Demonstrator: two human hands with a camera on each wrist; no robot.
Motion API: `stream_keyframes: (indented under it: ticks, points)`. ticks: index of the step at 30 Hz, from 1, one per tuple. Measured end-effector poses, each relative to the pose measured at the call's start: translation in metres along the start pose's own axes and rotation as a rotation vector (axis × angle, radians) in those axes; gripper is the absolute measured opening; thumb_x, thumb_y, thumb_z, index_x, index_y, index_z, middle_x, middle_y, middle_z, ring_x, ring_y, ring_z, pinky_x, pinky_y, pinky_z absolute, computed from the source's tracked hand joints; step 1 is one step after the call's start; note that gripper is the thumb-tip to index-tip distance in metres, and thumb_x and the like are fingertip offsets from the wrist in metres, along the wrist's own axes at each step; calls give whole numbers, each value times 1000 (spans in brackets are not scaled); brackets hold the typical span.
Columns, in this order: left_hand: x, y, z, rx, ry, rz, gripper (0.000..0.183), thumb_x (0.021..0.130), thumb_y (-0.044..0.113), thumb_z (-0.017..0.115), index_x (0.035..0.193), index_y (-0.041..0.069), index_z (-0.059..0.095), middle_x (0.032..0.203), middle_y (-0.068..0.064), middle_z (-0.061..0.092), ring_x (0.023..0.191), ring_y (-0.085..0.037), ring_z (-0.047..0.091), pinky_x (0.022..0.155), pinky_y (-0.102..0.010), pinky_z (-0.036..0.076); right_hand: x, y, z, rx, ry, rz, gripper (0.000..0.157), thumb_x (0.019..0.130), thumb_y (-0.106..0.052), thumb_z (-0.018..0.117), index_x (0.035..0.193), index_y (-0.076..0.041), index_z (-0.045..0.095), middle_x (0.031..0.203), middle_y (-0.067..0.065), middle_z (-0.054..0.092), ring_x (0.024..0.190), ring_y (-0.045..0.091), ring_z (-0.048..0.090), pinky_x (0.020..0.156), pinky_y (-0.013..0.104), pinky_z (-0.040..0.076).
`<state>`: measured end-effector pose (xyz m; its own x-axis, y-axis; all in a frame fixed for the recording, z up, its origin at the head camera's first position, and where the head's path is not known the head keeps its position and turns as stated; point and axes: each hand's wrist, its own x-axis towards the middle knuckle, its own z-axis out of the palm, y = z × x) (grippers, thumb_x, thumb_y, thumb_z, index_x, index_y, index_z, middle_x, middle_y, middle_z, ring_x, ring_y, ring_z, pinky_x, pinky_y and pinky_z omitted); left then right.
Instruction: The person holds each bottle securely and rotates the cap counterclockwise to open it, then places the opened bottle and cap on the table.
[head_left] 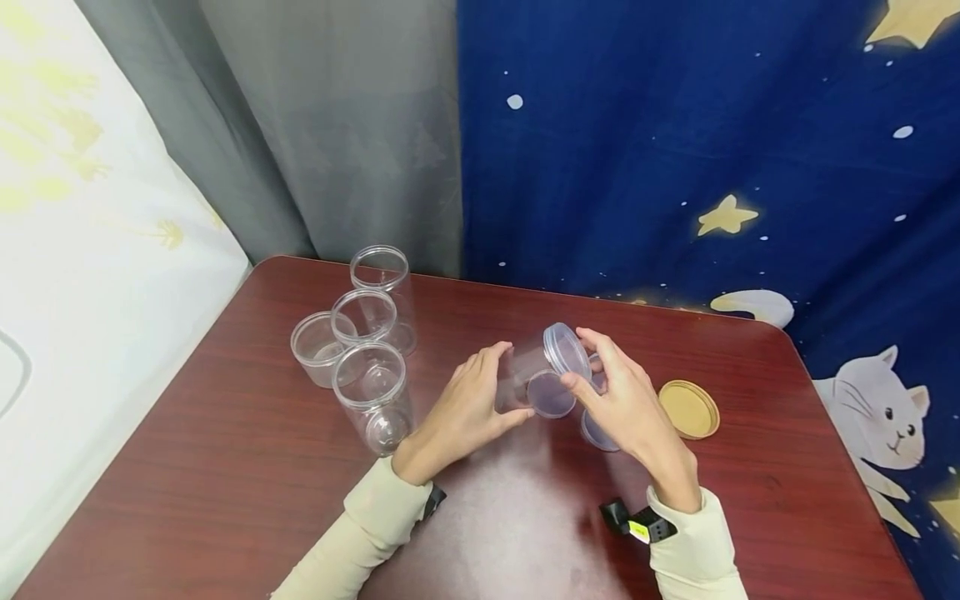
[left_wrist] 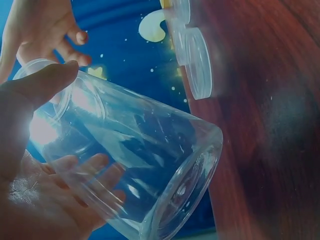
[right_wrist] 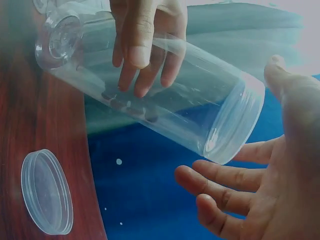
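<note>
My left hand (head_left: 468, 396) grips a clear plastic jar (right_wrist: 185, 105) around its body, thumb on one side and fingers on the other. The jar is tilted, its bottom toward the left and its lidded end toward the right. A clear lid (right_wrist: 242, 125) sits on that end. Around the lid my right hand (head_left: 622, 400) is spread, thumb and fingers apart; in the right wrist view its fingertips are close to the rim without curling round it. Below the jar, a loose clear lid (head_left: 551, 395) lies on the table, with another lid (head_left: 602, 432) partly hidden by the right hand.
On the left of the brown table (head_left: 225, 467) stand several uncovered clear jars: a tall one at the back (head_left: 405, 304), others in front, and a short, wide jar (head_left: 318, 354). A gold lid (head_left: 688, 410) lies right of my right hand. Curtains (head_left: 600, 167) hang behind the table.
</note>
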<state>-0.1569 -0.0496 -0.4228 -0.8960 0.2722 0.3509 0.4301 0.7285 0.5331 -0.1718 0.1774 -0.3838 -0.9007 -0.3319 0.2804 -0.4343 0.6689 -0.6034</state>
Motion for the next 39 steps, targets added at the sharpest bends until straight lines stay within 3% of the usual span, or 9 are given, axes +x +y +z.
stream_keyframes:
  ticks: [10,17,21,27,31,34,39]
  points:
    - [0,2,4,27,-24,61,88,71,37,89,139,2,45,123,-10,60,113,-26,59,101,-43,45,-5,-3,-1,-70,-4,62,68,89,-48,69,146,-19,45,129,9,60,97,25,66,79,47,55]
    - [3,8,7,28,-55,44,92,71,42,88,142,4,42,130,-10,57,118,-26,56,100,-45,45,-7,-7,4,-52,103,48,61,89,-43,71,140,-16,52,130,8,62,103,27,65,84,49,54]
    - [8,14,10,40,-51,49,102,66,49,89,144,5,40,131,-9,58,117,-24,57,97,-44,45,-11,-10,3,-48,138,49,61,88,-40,72,140,-15,52,133,8,60,108,29,64,86,50,53]
    - [13,16,10,83,-32,122,93,67,43,90,140,6,46,126,-8,59,111,-24,58,93,-43,47,-16,-11,-1,-95,92,54,68,87,-48,72,146,-22,48,127,4,61,106,24,63,86,48,53]
    - [8,9,8,81,-60,146,87,70,39,87,140,8,47,126,-6,59,111,-23,57,94,-42,46,-19,-12,-1,-119,26,34,72,85,-51,72,147,-26,46,117,0,61,95,18,61,78,41,52]
    - [2,3,6,78,-74,152,86,70,37,87,139,8,47,125,-6,58,110,-24,56,95,-43,46,-19,-13,2,-117,-26,4,73,84,-53,72,147,-26,46,118,-2,60,95,15,62,79,39,53]
    - [-2,-6,1,81,-51,178,85,67,35,88,138,10,48,121,-5,58,106,-23,56,91,-41,46,-17,-16,5,-104,-59,-42,72,83,-54,73,145,-29,48,115,-8,61,92,8,59,79,34,52]
